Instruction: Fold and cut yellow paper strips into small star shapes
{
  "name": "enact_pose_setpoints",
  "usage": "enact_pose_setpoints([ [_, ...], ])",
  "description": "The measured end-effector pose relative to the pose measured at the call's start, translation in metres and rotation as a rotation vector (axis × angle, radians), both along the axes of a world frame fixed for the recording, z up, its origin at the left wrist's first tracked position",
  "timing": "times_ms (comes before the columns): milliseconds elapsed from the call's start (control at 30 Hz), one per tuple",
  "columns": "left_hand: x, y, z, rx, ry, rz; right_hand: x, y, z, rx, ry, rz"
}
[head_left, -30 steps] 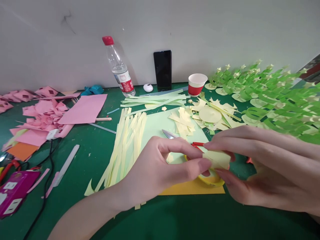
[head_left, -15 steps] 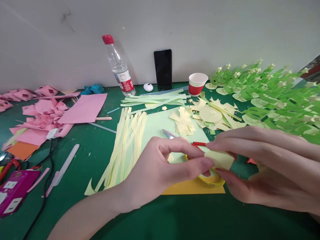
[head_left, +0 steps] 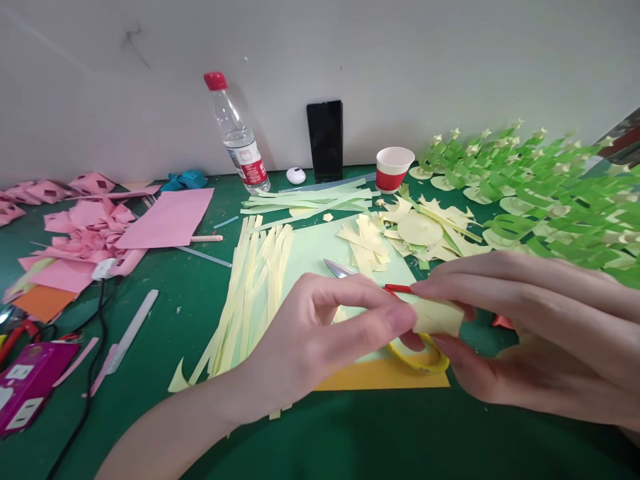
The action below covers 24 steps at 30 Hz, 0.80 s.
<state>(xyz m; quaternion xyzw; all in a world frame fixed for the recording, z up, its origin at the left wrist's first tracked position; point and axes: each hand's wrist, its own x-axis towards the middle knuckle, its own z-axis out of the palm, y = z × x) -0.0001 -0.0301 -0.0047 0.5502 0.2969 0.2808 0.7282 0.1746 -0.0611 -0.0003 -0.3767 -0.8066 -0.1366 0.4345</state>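
Observation:
A small piece of pale yellow paper is held up between my two hands. My left hand pinches its left end between thumb and index finger. From the right, my right hand grips the same piece, fingers above and thumb below; some fingertips are hidden. Underneath lie scissors with a silver blade and a red and yellow handle, partly covered by my left hand. They rest on a light green sheet, with an orange-yellow sheet below it.
Pale yellow paper strips lie left of my hands, green strips behind. Yellow scraps, a paper cup, a phone and a bottle stand or lie farther back. Green paper plants fill the right; pink paper lies left.
My left thumb has shifted slightly left along the yellow paper, and the piece has turned a little. My right hand has hardly moved.

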Motion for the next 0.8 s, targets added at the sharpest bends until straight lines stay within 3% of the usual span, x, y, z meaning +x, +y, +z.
enact_pose_setpoints([
  [400, -0.0022, -0.0027, -0.0026, 0.207, 0.130, 0.055, -0.0005, 0.0008, 0.0020, 0.021, 0.007, 0.053],
  [633, -0.0002, -0.0062, -0.0040, 0.531, 0.199, 0.120, -0.0022, 0.0048, 0.0071, -0.012, -0.049, 0.085],
  [800, -0.0013, -0.0035, -0.0046, 0.539, 0.205, 0.078, 0.0017, 0.0071, 0.0100, -0.157, -0.052, 0.175],
])
